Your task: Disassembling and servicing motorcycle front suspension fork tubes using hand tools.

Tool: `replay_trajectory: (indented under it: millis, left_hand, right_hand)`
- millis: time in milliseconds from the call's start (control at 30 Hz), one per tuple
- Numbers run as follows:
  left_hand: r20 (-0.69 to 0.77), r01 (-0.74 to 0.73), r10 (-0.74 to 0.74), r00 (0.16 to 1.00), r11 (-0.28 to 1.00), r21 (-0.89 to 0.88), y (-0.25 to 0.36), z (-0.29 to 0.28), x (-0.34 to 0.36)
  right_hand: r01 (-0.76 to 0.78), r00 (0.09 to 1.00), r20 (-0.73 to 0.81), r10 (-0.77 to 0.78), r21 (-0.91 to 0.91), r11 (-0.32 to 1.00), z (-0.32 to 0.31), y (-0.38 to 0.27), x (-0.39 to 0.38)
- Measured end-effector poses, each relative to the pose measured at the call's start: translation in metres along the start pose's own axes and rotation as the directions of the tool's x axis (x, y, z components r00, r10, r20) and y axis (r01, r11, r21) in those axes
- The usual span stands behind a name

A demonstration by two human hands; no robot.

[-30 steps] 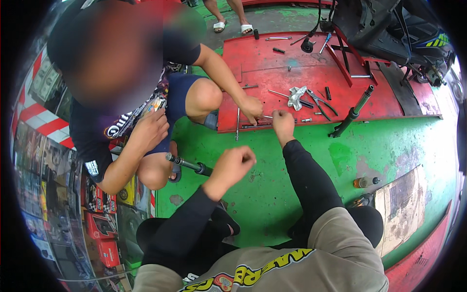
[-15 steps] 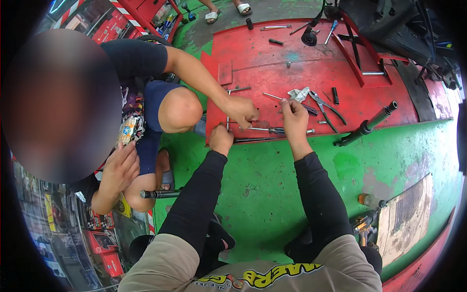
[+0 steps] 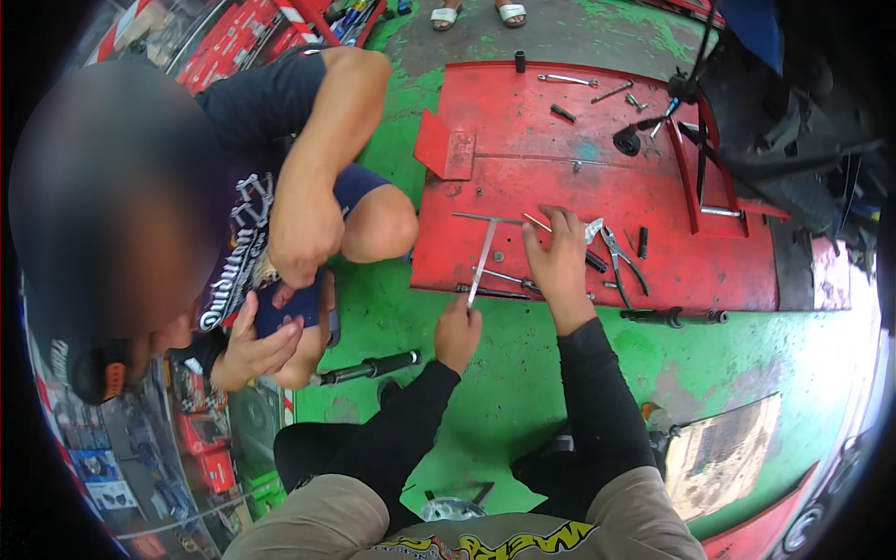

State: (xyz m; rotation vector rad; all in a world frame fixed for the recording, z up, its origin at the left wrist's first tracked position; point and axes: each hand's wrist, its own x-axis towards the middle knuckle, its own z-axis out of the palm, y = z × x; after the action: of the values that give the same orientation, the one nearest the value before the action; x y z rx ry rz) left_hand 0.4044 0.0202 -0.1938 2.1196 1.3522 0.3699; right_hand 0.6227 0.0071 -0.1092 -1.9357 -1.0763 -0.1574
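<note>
My left hand [image 3: 459, 334] is closed around the lower end of a silver T-handle wrench [image 3: 483, 259], whose crossbar points away from me above the red work platform [image 3: 523, 177]. My right hand [image 3: 560, 266] is beside the crossbar's right end, thumb and fingers apart, with nothing visible between them. Partly hidden behind it lies a screwdriver [image 3: 537, 222] with a thin shaft. Another screwdriver [image 3: 504, 274] rests between my hands near the platform's front edge. Pliers [image 3: 623, 261], a crumpled white rag [image 3: 594, 230] and a black socket [image 3: 643, 243] lie to the right.
A co-worker crouches at the left, a hand [image 3: 303, 238] held above the other hand [image 3: 257, 343]. Black tubular struts stand out on the green floor, one strut [image 3: 369, 369] left, another strut [image 3: 672, 317] right. A combination wrench [image 3: 567, 81] lies far back; cardboard [image 3: 723, 453] lies lower right.
My left hand has drawn the T-handle wrench toward me and right. My right hand's fingers have spread from a pinch. The co-worker's arm has pulled back from the platform.
</note>
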Motion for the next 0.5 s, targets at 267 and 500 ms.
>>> replay_trajectory:
  millis: [267,500]
  left_hand:
    - [0.246,-0.318,0.356,0.901,0.931,-0.181,0.125,-0.119,-0.150]
    - [0.456,-0.419,0.598,0.659,0.795,-0.438,0.206,-0.231,-0.216]
  right_hand:
    - [-0.110,0.493,0.755,0.432,-0.438,0.892,-0.204,-0.081,0.032]
    - [-0.814,-0.178,0.826,0.535,-0.429,0.392,-0.400,-0.148,0.014]
